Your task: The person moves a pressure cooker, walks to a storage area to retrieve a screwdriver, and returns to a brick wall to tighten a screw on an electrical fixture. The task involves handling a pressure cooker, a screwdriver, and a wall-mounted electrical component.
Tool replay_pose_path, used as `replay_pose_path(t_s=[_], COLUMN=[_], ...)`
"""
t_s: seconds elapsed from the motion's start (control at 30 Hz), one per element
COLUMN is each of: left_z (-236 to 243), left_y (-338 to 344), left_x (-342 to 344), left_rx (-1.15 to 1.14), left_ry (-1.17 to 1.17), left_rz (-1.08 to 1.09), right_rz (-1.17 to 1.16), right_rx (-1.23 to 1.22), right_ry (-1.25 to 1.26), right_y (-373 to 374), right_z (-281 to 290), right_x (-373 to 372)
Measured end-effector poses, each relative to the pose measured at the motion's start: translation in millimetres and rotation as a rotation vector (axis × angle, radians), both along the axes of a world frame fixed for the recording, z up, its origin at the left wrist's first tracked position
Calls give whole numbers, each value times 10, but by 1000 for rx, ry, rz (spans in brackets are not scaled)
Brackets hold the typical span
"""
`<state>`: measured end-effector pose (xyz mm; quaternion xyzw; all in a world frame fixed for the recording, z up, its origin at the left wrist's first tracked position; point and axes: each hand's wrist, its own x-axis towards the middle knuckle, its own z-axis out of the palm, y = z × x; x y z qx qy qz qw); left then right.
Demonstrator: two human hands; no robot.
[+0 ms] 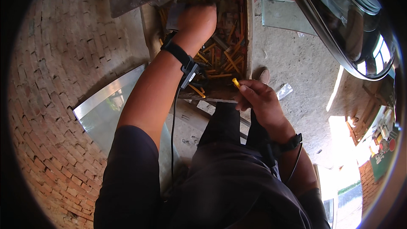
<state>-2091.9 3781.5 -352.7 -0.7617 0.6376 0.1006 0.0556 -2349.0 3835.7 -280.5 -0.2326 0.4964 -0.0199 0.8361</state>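
The 2 hands are apart. Nearest, the right hand [259,99] pinches 1 slim yellow piece [235,83] between thumb and fingers. Beyond and to its left, loose yellow sticks [231,62] lie jumbled in the wooden drawer [249,38]. Farthest, the left hand [198,19] reaches in; its fingers are hidden, so I cannot tell its grip. Sifting slowly seems wise, with the right pinch light but steady.

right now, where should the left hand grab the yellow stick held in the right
Grip the yellow stick by its free end, probably from the picture's upper left: it slants that way out of the right hand, whose fingers cover its other end. The left hand is on that side.
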Motion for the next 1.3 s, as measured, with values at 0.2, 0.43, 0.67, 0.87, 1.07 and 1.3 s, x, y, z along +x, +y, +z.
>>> replay_pose_path(t_s=[0.2, 0.43, 0.67, 0.87, 1.07, 1.3], left_z=[48, 29, 295, 744, 867, 1050], left_y=[-59, -57, 317, 837, 1175, 1282], left_x=[-94, -95, 137, 8, -228, -474], left_rx=[136, 55, 32, 180, 183, 201], left_ry=[72, 148, 1025, 1444, 1498, 1301], left_rz=[77, 193, 639, 1000, 951, 740], right_rz=[-167, -191, -148, -137, -168, -120], right_rx=[79, 98, 100, 105, 80, -90], right_ry=[-56, 10, 26, 15, -6, 5], right_y=[-43, -92, -106, -132, -155, -158], right_z=[-26, -28, -84, -59, -20, 38], right_x=[227, 166, 73, 82, 97, -30])
